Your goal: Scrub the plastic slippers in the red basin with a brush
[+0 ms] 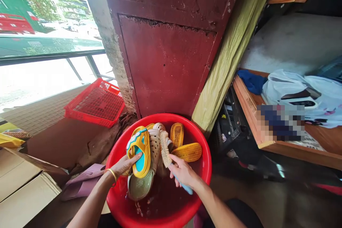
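My left hand (125,165) grips a yellow sandal (145,166) with a turquoise insole, its thumb inside the opening. In my right hand (183,171) is a scrubbing brush (165,149) with pale bristles and a light blue handle, held just right of the sandal and apart from it. Both hands are over a large red basin (205,160) of dark water. Beneath the sandal lies a beige clog (141,185) with holes in its upper. Yellow slippers (187,152) rest soles up at the basin's right side. Other footwear behind the brush is partly hidden.
A red plastic crate (94,103) and cardboard boxes (21,185) are at the left. Purple slippers (82,183) lie beside the basin. Behind it stands a dark red door (168,64). A wooden shelf (269,151) with bags juts in from the right.
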Tool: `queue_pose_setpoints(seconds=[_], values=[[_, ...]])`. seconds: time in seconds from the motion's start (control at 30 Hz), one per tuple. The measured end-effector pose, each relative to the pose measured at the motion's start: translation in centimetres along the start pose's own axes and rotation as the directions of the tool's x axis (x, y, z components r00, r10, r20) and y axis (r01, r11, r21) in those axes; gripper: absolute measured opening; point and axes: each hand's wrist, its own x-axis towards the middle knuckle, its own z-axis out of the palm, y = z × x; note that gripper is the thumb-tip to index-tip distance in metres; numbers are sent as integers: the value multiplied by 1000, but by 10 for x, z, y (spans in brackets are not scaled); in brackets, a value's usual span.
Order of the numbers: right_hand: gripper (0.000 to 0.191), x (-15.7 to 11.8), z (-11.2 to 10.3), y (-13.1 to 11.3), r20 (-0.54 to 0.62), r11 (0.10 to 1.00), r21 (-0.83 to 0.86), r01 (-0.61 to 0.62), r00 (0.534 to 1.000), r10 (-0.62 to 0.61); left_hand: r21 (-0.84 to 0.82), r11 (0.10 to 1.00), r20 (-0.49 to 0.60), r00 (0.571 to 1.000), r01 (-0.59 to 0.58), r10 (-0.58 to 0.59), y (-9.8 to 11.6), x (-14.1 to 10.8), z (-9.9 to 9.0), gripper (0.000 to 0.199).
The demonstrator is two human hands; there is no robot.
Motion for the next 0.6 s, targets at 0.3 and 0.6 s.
queue_pose_setpoints(seconds=[0.3, 0.6], values=[[74, -17, -12, -30, -124, 910, 301, 285, 958, -259, -89, 912, -53, 916, -402, 398, 33, -31, 24, 76], [67, -14, -16, -41, -166, 842, 427, 329, 944, -285, 434, 628, -14, 692, -646, 722, 49, -29, 42, 76]])
